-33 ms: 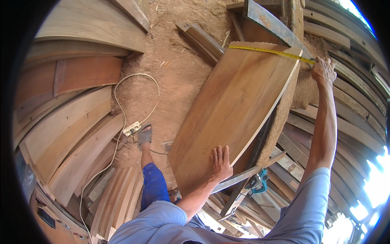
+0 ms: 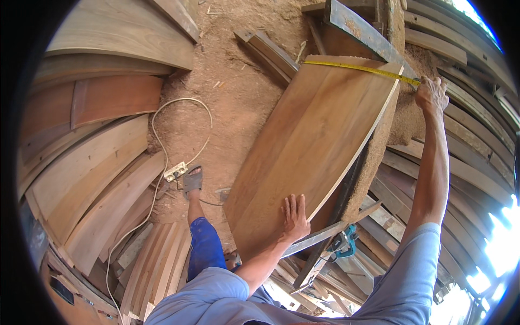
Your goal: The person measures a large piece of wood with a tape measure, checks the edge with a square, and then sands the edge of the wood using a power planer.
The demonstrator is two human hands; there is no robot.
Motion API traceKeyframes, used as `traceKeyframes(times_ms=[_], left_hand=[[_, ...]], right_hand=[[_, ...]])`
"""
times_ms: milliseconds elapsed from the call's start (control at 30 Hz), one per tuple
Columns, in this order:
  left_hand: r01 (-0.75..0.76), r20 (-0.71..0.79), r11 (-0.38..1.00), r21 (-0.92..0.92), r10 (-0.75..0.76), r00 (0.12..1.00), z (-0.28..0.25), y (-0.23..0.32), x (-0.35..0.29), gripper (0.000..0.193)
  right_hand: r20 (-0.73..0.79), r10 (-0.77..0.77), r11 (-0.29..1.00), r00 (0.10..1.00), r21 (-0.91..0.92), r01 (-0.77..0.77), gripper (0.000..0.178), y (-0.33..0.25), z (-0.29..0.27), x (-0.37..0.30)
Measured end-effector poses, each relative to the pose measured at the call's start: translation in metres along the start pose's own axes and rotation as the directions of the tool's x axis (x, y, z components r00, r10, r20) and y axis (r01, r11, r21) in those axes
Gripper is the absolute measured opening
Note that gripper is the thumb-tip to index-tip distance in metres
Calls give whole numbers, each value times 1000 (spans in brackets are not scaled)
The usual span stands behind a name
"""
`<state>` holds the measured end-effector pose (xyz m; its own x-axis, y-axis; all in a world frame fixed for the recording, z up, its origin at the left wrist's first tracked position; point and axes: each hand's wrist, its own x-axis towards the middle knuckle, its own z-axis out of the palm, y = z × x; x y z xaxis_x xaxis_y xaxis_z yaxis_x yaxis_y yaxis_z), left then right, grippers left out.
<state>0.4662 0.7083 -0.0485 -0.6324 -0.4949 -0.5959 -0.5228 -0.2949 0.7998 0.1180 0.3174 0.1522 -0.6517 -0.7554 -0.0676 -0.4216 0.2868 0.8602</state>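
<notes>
A wide wooden board (image 2: pixel 309 146) lies slanted across a work stand, its far end up and to the right. My left hand (image 2: pixel 296 218) rests flat on its near part by the right edge, fingers stretched out. Across the far end runs a yellow tape measure (image 2: pixel 352 67), its blade drawn out from the far left corner past the right corner. At that right side, just off the board, my right hand (image 2: pixel 431 95) is closed around the tape measure's case end, which the fingers mostly hide.
Under the board's right side is a sawdust-covered beam (image 2: pixel 374 168). A teal power tool (image 2: pixel 344 242) sits below it. On the sawdust floor lie a power strip (image 2: pixel 175 171) with a looping white cord and some wooden posts (image 2: pixel 268 57). Stacked boards (image 2: pixel 89 184) line the left; more planks (image 2: pixel 460 157) fill the right.
</notes>
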Motion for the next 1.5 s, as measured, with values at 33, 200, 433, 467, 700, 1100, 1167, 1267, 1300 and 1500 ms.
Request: traceKeyframes(times_ms=[33,200,433,467,700,1100,1167,1267,1300,1500], left_hand=[[-2,-4,1000,-1,2,1000,0,0,0,100],[11,39,1000,-11,-11,999,-1,-2,-1,100],[4,17,1000,-1,-4,1000,-4,1,-2,100],[0,17,1000,-3,0,1000,-5,2,-2,99],[3,36,1000,4,-3,999,-10,4,-1,99],[-5,-9,1000,-28,5,1000,0,0,-3,97],[-8,-14,1000,-26,7,1000,1,-1,-3,97],[-12,0,1000,-11,12,1000,-2,2,-1,98],[-7,0,1000,-3,7,1000,-3,1,0,99],[42,53,996,80,-46,998,-7,2,2,98]], right_hand=[[-4,3,1000,1000,-2,-3,35,1,1,0],[3,10,1000,1000,-30,-10,35,1,14,-1],[-57,-10,998,998,-55,7,34,2,11,-5],[-64,-9,998,998,-63,5,33,2,11,-5],[-59,-1,998,998,-60,-3,32,2,12,-6],[349,-234,951,907,276,140,35,-10,27,-108],[382,-280,919,881,373,131,36,-5,31,-141],[349,-335,853,875,506,125,33,5,43,-186],[371,-344,859,862,495,130,32,-2,31,-202],[428,-432,882,794,383,273,31,-79,-27,-285]])
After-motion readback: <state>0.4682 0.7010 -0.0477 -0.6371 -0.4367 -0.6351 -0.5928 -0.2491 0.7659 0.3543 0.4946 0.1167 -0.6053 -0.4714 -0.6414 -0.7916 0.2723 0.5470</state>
